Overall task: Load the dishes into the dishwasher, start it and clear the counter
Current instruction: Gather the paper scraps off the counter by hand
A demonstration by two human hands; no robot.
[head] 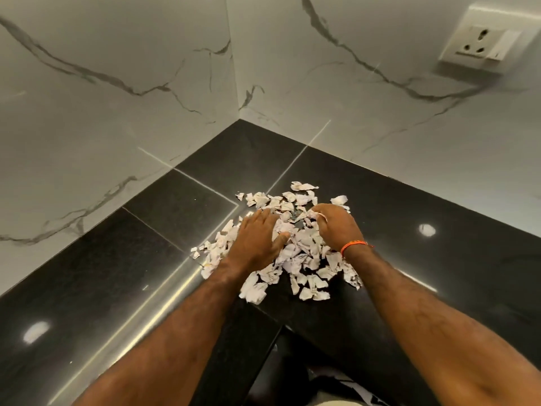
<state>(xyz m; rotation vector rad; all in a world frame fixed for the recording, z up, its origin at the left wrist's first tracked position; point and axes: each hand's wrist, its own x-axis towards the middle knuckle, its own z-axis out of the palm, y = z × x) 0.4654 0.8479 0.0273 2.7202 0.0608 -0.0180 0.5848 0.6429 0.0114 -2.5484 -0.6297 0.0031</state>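
A heap of torn, crumpled white paper scraps [295,256] lies on the black stone counter [146,273] in the corner. My left hand [256,237] rests flat on the left side of the heap, fingers straight and spread over the scraps. My right hand [333,225], with an orange thread on its wrist, sits on the right side of the heap with fingers curled around some scraps. No dishes and no dishwasher are in view.
White marble-patterned walls [117,98] meet at the corner behind the heap. A white wall socket [480,43] sits high on the right wall. The counter's inner front edge [281,326] notches in just below my forearms.
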